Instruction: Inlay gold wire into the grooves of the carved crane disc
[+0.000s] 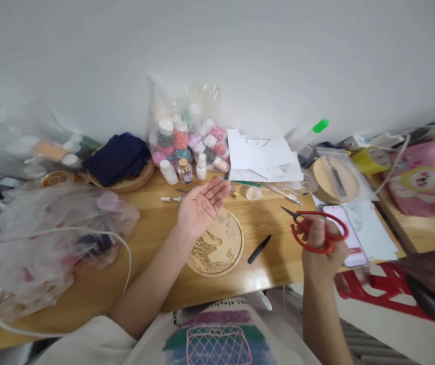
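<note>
My right hand [324, 248] grips a pair of red-handled scissors [320, 230], blades pointing left and held close together, over the right side of the table. My left hand [200, 208] is turned palm up with its fingers stretched out; no object shows on the palm. Below and behind it lies a round wooden disc [217, 248] with a gold bird in relief and a faint floral drawing, partly hidden by the hand and forearm. A black pen-like tool [259, 249] rests on the table between the disc and the scissors.
At the back stand a clear bag of bead jars [190, 137], small bottles [185, 171] and white papers [263, 154]. Dark blue cloth [116, 158] sits on round wood at left, beside crumpled plastic bags [42, 243]. A phone [345, 233] and pink bag [426, 177] are right.
</note>
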Motion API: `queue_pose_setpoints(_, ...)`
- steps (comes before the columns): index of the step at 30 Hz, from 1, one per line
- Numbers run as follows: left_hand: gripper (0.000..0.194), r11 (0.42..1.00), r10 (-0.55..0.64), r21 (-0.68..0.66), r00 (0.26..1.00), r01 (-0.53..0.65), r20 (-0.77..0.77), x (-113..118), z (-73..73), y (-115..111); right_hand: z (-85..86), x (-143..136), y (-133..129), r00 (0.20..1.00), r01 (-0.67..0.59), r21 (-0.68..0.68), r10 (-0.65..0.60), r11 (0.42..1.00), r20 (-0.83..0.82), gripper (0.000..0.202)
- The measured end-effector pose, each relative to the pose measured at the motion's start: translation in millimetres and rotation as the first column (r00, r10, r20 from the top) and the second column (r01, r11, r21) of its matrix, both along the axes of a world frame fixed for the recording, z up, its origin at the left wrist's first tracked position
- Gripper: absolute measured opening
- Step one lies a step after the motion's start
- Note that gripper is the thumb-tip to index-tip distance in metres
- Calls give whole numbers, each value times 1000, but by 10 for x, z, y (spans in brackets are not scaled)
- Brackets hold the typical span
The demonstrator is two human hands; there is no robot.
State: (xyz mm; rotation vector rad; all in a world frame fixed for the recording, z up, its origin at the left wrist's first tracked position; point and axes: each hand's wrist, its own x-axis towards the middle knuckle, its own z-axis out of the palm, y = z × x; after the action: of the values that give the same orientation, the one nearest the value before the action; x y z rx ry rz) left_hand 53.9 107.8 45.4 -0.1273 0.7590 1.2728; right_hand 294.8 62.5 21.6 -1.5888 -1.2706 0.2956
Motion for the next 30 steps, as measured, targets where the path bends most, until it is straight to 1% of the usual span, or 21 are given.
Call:
queue_pose_setpoints(2,31,999,-21,29,1000,21,-13,52,64,84,4,-20,10,999,-24,-11,24,1000,27,44)
queue_pose_setpoints(4,29,996,-54,67,998,56,-28,125,159,204,28,-20,15,998,-18,12,17,1000,60,44)
queue_pose_setpoints(7,28,986,-93,136,994,101,-59,252,324,446,51,5,-8,997,17,59,-21,998,80,46)
queue_pose_setpoints(10,30,971,-113,201,989,130,-91,370,445,723,18,33,-61,999,11,79,-15,997,47,44)
queue_pose_setpoints(13,29,960,-122,234,983,151,-134,472,491,962,-58,40,-110,999,-26,67,24,997,35,40)
queue_pose_setpoints(16,31,955,-119,246,975,164,-187,543,491,1101,-126,27,-135,997,-78,36,77,996,26,38)
queue_pose_setpoints(20,47,957,-86,249,966,148,-243,566,495,1157,-166,17,-152,995,-95,62,94,994,18,37)
queue_pose_setpoints(24,49,960,-27,261,965,97,-261,533,554,1161,-185,45,-162,992,-97,93,89,991,86,35)
queue_pose_setpoints(27,48,961,18,272,970,50,-242,456,599,1070,-217,89,-133,956,-121,127,81,985,281,32)
queue_pose_setpoints(29,45,962,31,270,975,31,-220,373,586,915,-252,118,-97,902,-179,146,103,973,419,30)
queue_pose_setpoints(30,44,964,32,265,977,25,-209,325,560,809,-273,128,-78,880,-216,134,133,967,456,28)
